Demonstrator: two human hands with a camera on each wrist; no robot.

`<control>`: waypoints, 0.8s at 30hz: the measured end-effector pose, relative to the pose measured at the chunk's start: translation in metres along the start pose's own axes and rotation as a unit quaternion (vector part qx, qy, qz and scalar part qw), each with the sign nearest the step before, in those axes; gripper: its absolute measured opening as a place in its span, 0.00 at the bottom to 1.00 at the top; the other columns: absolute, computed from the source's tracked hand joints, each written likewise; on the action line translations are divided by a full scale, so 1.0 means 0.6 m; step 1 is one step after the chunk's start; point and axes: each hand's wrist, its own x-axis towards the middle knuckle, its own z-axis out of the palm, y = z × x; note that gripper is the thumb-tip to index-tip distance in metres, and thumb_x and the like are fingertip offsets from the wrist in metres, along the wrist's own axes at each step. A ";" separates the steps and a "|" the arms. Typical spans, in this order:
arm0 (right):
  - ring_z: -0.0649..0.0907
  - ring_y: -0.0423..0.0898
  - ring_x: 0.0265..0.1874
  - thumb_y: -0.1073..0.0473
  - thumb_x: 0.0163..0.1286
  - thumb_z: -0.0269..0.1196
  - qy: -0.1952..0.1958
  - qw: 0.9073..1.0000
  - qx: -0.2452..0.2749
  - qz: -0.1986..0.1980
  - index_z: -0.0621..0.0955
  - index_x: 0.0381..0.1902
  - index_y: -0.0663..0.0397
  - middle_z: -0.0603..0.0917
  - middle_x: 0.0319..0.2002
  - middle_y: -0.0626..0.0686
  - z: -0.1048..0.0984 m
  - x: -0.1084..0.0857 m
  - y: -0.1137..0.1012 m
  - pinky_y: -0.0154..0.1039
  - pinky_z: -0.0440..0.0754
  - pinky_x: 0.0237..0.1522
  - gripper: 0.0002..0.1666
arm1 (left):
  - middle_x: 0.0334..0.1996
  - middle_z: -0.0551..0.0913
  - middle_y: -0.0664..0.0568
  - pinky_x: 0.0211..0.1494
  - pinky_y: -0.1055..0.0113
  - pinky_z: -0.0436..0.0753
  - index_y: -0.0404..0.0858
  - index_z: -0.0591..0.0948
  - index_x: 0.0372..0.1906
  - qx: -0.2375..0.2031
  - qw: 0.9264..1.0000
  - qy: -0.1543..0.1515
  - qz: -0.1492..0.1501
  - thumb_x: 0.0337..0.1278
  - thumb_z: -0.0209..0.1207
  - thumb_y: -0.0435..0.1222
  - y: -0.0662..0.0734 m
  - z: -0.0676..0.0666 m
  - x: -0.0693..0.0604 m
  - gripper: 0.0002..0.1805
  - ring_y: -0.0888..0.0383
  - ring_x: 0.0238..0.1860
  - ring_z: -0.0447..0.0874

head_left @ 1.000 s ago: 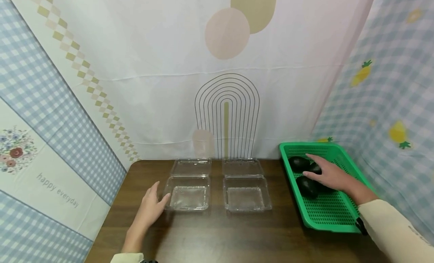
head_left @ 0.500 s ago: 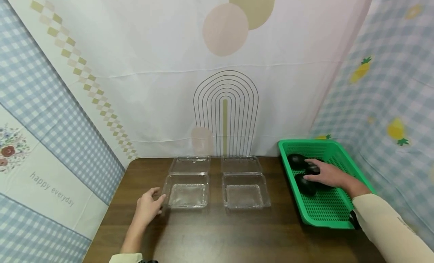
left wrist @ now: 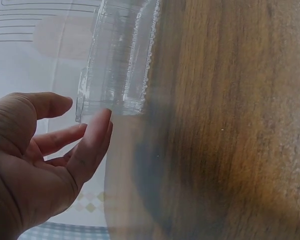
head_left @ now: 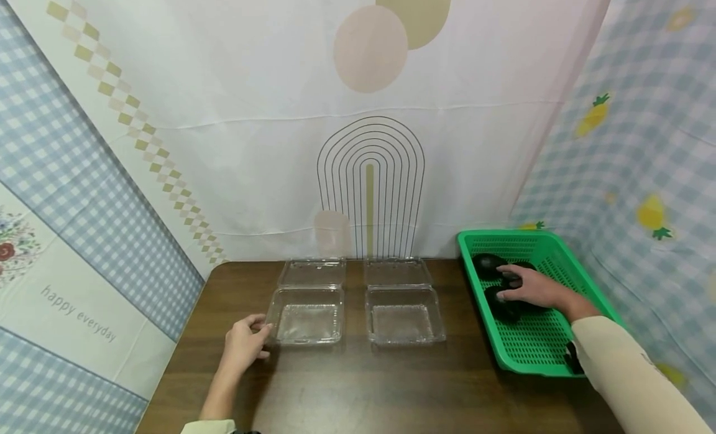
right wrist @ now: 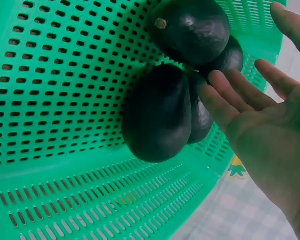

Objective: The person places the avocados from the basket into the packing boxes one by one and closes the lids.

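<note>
Several dark, nearly black avocados (head_left: pixel 488 265) lie grouped in the green plastic basket (head_left: pixel 539 350) on the right. My right hand (head_left: pixel 537 289) is over them; in the right wrist view its fingers are spread and loosely bent, the fingertips close against an avocado (right wrist: pixel 157 117) and its neighbours. Whether they touch cannot be told. At the left, my left hand (head_left: pixel 242 346) is beside a clear plastic clamshell box (head_left: pixel 309 325), lid folded back. In the left wrist view the thumb and fingers (left wrist: pixel 92 145) stand apart at the box's near corner, not gripping it.
A second clear clamshell box (head_left: pixel 404 325), also with its lid back, stands right of the first. Both rest on a brown wooden table (head_left: pixel 358 390). A printed white cloth (head_left: pixel 268 173) hangs behind, and blue checked cloth (head_left: pixel 643 160) hangs close to the basket's right side.
My right hand has lowered onto the avocados and its fingers have bent more. The left hand has shifted slightly toward me, fingers drawn in beside the box. The boxes have not moved.
</note>
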 end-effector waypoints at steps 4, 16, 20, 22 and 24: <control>0.67 0.77 0.69 0.46 0.76 0.63 -0.019 1.000 0.010 0.004 0.56 0.78 0.72 0.59 0.73 0.80 -0.003 0.000 0.003 0.66 0.83 0.60 0.49 | 0.51 0.80 0.29 0.28 0.61 0.94 0.22 0.76 0.63 -0.011 1.000 -0.004 -0.003 0.68 0.59 0.31 0.000 0.000 0.001 0.23 0.47 0.31 0.90; 0.68 0.79 0.66 0.45 0.76 0.63 -0.062 0.997 -0.032 0.018 0.59 0.75 0.76 0.63 0.69 0.83 -0.008 0.017 0.003 0.65 0.85 0.56 0.48 | 0.49 0.78 0.31 0.31 0.65 0.94 0.21 0.74 0.65 -0.051 0.999 -0.002 -0.019 0.68 0.57 0.27 -0.003 0.005 0.006 0.23 0.54 0.27 0.88; 0.68 0.78 0.66 0.46 0.74 0.64 -0.071 0.996 -0.046 0.025 0.60 0.75 0.76 0.63 0.69 0.83 -0.002 0.027 0.004 0.64 0.85 0.57 0.48 | 0.47 0.79 0.33 0.31 0.65 0.94 0.19 0.73 0.65 -0.058 0.998 0.002 -0.018 0.68 0.58 0.26 -0.002 0.008 0.009 0.24 0.54 0.27 0.89; 0.69 0.77 0.67 0.47 0.73 0.66 -0.072 0.996 -0.047 0.030 0.60 0.75 0.75 0.64 0.69 0.83 -0.001 0.030 0.001 0.65 0.85 0.57 0.48 | 0.44 0.79 0.35 0.32 0.66 0.94 0.18 0.73 0.64 -0.057 0.998 0.003 -0.013 0.67 0.58 0.26 -0.001 0.009 0.011 0.23 0.54 0.27 0.89; 0.70 0.77 0.66 0.48 0.72 0.67 -0.073 0.995 -0.051 0.035 0.61 0.75 0.74 0.65 0.69 0.82 0.001 0.034 -0.004 0.64 0.85 0.57 0.48 | 0.42 0.78 0.37 0.32 0.66 0.94 0.18 0.74 0.63 -0.057 0.998 0.004 -0.009 0.67 0.58 0.25 -0.001 0.009 0.013 0.23 0.54 0.29 0.89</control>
